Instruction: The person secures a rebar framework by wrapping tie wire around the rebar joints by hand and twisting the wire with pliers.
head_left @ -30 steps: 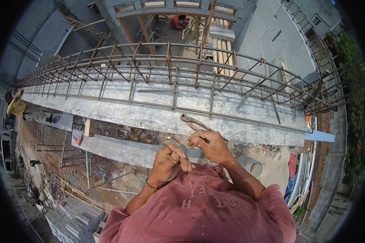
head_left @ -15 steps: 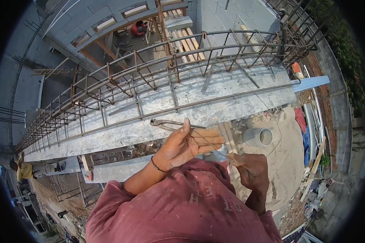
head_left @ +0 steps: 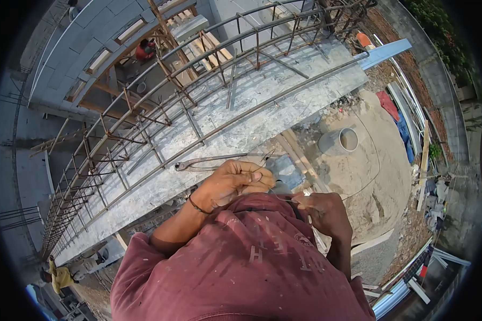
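Note:
My left hand (head_left: 233, 183) is closed, with thumb and fingers pinching a thin tie wire in front of my shirt. One end of the wire (head_left: 267, 156) sticks up past the fingertips. My right hand (head_left: 322, 213) is closed on the same wire, just to the right and a little lower. From there a long length runs off over the sand in a curve. A pair of end-cutting pincers (head_left: 209, 161) lies on the grey board (head_left: 219, 144), its handles beside my left fingers and its jaws pointing left.
A rebar cage (head_left: 163, 107) runs along the far side of the board. Below to the right stands a grey bucket (head_left: 341, 140) on sand (head_left: 367, 171). A person in red (head_left: 145, 51) crouches inside the block walls; another in yellow (head_left: 62, 278) is at the lower left.
My left hand has gone from open, palm up with the wire across its fingers, to closed on the wire. The view has shifted and turned, so the cage and board sit further left.

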### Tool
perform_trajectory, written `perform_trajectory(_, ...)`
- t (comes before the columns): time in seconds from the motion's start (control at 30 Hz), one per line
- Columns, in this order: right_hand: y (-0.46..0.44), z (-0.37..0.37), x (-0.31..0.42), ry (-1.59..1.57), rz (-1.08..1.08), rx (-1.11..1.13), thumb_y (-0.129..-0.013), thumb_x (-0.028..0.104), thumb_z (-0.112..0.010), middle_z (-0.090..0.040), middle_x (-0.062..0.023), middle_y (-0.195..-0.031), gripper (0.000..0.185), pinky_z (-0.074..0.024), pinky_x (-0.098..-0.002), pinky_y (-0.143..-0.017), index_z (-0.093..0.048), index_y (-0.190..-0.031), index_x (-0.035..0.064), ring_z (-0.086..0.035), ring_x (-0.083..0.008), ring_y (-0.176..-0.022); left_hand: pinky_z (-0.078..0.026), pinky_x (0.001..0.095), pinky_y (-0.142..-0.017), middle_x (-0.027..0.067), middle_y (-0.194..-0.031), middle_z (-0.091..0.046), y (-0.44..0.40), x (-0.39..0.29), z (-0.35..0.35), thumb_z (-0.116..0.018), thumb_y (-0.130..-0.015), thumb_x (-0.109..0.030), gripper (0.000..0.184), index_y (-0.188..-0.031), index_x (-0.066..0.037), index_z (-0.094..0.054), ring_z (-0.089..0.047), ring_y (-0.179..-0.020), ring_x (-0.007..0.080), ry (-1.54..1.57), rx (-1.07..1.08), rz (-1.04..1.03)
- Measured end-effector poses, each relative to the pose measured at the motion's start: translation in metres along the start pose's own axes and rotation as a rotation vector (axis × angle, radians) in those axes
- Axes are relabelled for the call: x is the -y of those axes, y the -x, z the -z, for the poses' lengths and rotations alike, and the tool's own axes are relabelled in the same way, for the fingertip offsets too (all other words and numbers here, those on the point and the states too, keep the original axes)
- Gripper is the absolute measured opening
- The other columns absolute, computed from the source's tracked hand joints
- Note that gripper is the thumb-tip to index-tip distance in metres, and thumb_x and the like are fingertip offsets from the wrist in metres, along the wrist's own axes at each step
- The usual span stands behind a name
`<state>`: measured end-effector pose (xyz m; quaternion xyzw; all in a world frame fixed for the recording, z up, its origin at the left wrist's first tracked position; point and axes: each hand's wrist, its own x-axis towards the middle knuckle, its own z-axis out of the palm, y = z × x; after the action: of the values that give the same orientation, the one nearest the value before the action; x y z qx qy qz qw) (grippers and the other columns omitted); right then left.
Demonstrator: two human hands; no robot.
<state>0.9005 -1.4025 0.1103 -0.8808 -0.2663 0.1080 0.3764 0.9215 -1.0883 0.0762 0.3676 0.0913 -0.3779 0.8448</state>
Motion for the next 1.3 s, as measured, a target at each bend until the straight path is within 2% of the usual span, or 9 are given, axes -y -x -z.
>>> perform_trajectory(0.07,-0.004,-0.008,-0.007,-0.014,0.012,0.051,-0.088,0.006,-0.073,-0.08,-0.0086,-0.1,0.018,-0.0605,-0.0413,-0.072,-0.08,-0.104,0.011,-0.076,-0.0325,-0.081,-0.059,0.0439,-0.105,0.0214,-0.11,-0.078,-0.004,-0.006,-0.005,-0.068,-0.106,-0.016,0.04,-0.13,0.015,-0.065,-0.077,-0.104,0.0294,0.079,-0.051,-0.066)
perform_trajectory(0.17,-0.014,-0.026,-0.023,-0.035,0.001,0.146,-0.09,0.007,-0.07,-0.08,-0.0112,-0.102,0.018,-0.0604,-0.0417,-0.073,-0.08,-0.105,0.0082,-0.076,-0.0328,-0.083,-0.056,0.0451,-0.107,0.0159,-0.1,-0.078,-0.003,-0.021,-0.008,-0.068,-0.107,-0.021,0.043,-0.131,0.014,-0.065,-0.077,-0.099,0.0256,0.319,0.131,0.003)
perform_trajectory(0.3,-0.019,-0.039,-0.026,-0.266,-0.129,0.214,-0.092,0.009,-0.068,-0.08,-0.0164,-0.102,0.02,-0.06,-0.0414,-0.076,-0.08,-0.108,0.005,-0.076,-0.034,-0.085,-0.054,0.0462,-0.109,0.0124,-0.094,-0.077,-0.01,-0.017,-0.003,-0.067,-0.108,-0.025,0.045,-0.134,0.011,-0.064,-0.077,-0.095,0.0234,0.167,0.265,-0.107)
perform_trajectory(0.47,-0.022,-0.047,-0.035,-0.331,-0.22,0.163,-0.098,0.016,-0.066,-0.078,-0.0197,-0.099,0.024,-0.0577,-0.0419,-0.08,-0.08,-0.109,0.0005,-0.074,-0.0359,-0.087,-0.057,0.0388,-0.102,0.0129,-0.1,-0.078,-0.014,-0.014,-0.026,-0.068,-0.107,-0.025,0.04,-0.134,0.004,-0.063,-0.076,-0.092,0.0206,-0.207,0.131,-0.24)
perform_trajectory(0.6,-0.021,-0.039,-0.032,-0.39,-0.26,0.093,-0.1,0.017,-0.067,-0.078,-0.0189,-0.097,0.023,-0.0567,-0.0429,-0.08,-0.08,-0.111,0.0018,-0.074,-0.0359,-0.086,-0.06,0.0361,-0.088,0.0151,-0.1,-0.078,-0.023,-0.009,-0.031,-0.067,-0.108,-0.024,0.04,-0.137,0.002,-0.062,-0.075,-0.095,0.0201,0.0,0.017,-0.314)
perform_trajectory(0.9,0.027,-0.006,-0.076,0.129,-0.026,-0.318,-0.088,0.001,-0.074,-0.072,-0.0123,-0.088,0.021,-0.0506,-0.0446,-0.077,-0.077,-0.108,0.0082,-0.067,-0.0339,-0.08,-0.061,0.0355,-0.075,0.0108,-0.107,-0.078,0.028,-0.106,-0.024,-0.071,-0.105,-0.02,0.042,-0.14,-0.003,-0.055,-0.064,-0.075,0.0136,-0.025,0.044,-1.039)
perform_trajectory(0.97,0.032,0.0,-0.071,0.215,-0.024,-0.343,-0.088,0.004,-0.076,-0.072,-0.0111,-0.088,0.018,-0.0508,-0.0442,-0.078,-0.076,-0.106,0.0075,-0.068,-0.0328,-0.08,-0.061,0.035,-0.076,0.0103,-0.118,-0.075,0.035,-0.13,-0.032,-0.063,-0.109,-0.018,0.034,-0.139,-0.004,-0.055,-0.061,-0.076,0.0113,0.013,0.161,-1.109)
perform_trajectory(1.1,0.066,-0.009,-0.086,0.187,-0.161,-0.291,-0.094,0.009,-0.074,-0.073,-0.0124,-0.091,0.01,-0.0526,-0.045,-0.079,-0.076,-0.102,0.0052,-0.069,-0.0343,-0.085,-0.063,0.0324,-0.082,0.0109,-0.144,-0.066,0.04,-0.184,-0.053,-0.058,-0.111,-0.012,0.051,-0.158,-0.005,-0.042,-0.063,-0.083,0.0124,0.228,0.414,-1.171)
perform_trajectory(1.3,0.089,-0.042,-0.093,-0.044,-0.196,-0.183,-0.103,0.012,-0.064,-0.069,-0.0162,-0.084,0.017,-0.0535,-0.0427,-0.074,-0.076,-0.098,0.0014,-0.069,-0.0341,-0.081,-0.065,0.0341,-0.087,0.0128,-0.168,-0.043,-0.003,-0.2,-0.123,-0.058,-0.109,-0.007,0.064,-0.166,-0.004,-0.03,-0.065,-0.088,0.0139,-0.06,0.525,-1.238)
